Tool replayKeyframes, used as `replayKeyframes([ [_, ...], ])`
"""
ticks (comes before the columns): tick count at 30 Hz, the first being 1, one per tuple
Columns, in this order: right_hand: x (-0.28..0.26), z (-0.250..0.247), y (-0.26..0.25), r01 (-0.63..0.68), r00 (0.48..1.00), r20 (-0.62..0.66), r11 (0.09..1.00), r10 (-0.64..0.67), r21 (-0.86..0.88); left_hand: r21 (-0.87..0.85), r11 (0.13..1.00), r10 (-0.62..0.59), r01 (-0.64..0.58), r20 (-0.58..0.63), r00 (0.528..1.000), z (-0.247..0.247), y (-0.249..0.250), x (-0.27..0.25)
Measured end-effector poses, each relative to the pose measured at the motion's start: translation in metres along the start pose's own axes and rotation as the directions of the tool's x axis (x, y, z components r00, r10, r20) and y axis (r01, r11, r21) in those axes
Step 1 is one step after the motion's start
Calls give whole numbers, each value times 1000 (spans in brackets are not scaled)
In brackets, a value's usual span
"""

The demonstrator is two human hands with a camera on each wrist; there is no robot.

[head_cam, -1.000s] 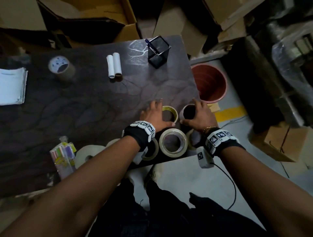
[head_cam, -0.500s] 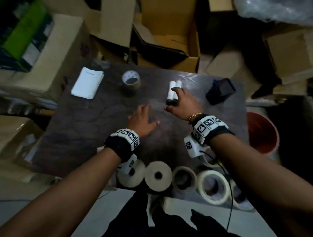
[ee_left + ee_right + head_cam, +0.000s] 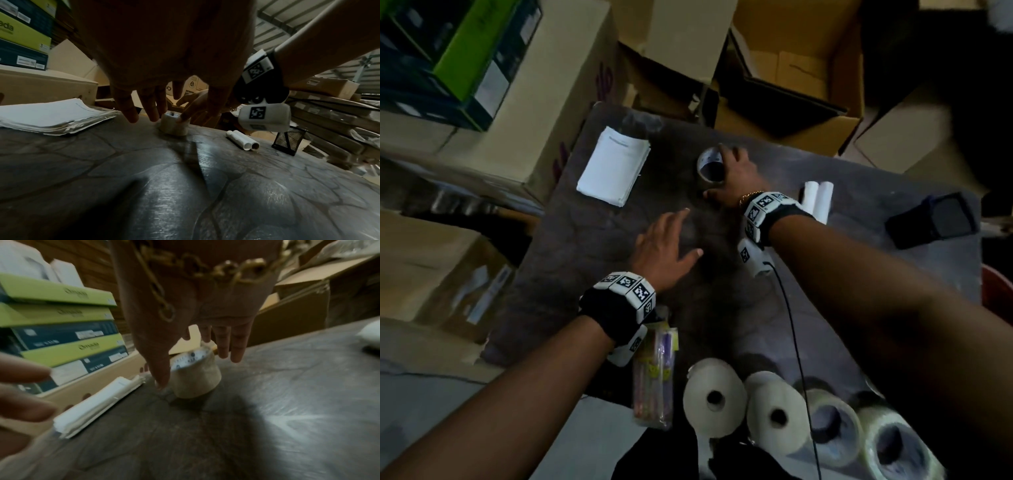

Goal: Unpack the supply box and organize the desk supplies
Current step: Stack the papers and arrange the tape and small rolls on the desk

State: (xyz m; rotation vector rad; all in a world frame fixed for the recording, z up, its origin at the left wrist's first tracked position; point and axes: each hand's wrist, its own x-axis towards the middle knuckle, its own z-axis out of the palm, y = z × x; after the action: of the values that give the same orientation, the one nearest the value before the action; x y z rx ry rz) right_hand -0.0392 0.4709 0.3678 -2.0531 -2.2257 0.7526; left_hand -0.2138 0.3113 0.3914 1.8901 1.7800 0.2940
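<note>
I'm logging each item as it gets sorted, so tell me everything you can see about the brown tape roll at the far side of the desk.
The brown tape roll is a squat tan cylinder lying flat, its core opening facing up. A white printed ring with dark marks lines its top edge. It sits on the dark desk, right of the paper stack. The right hand reaches over it, thumb and fingers spread around its sides.

— What do I have around the bench (image 3: pixel 571 246) from here?

— Stacked green and dark boxes (image 3: pixel 448 51) at my far left, sitting on a large cardboard carton (image 3: pixel 544 113).

— And to the right?

— I see a red bucket (image 3: pixel 996 291) at the right edge, beside the bench, and more cartons behind.
</note>
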Motion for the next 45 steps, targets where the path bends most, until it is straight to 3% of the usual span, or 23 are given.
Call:
replayKeyframes([
  [4,11,3,-1,4,1000,9,1000,-4,22,-3,1000,31,-31,-7,999,0,-3,2],
  [7,-13,-4,7,-9,1000,-4,996,9,86,-13,1000,26,-26,0,1000,1,3,1],
  [13,-144,-33,55,-19,1000,12,989,17,145,-49,993,108,-106,37,993,17,54,-8],
  [19,-279,-33,139,-175,984,42,973,170,150,-14,978,206,-206,115,972,52,134,-35],
  [22,-324,-25,169,-238,971,46,969,235,73,-15,972,236,-236,145,961,71,165,-58],
  [33,-371,17,186,-159,986,38,983,164,-96,159,945,248,-284,215,945,114,202,-133],
  [39,-410,0,209,-161,980,-118,987,157,-21,210,908,315,-363,230,921,130,224,-168],
  [45,-490,-7,273,-266,897,-322,952,302,153,271,793,454,-546,336,825,173,273,-198],
])
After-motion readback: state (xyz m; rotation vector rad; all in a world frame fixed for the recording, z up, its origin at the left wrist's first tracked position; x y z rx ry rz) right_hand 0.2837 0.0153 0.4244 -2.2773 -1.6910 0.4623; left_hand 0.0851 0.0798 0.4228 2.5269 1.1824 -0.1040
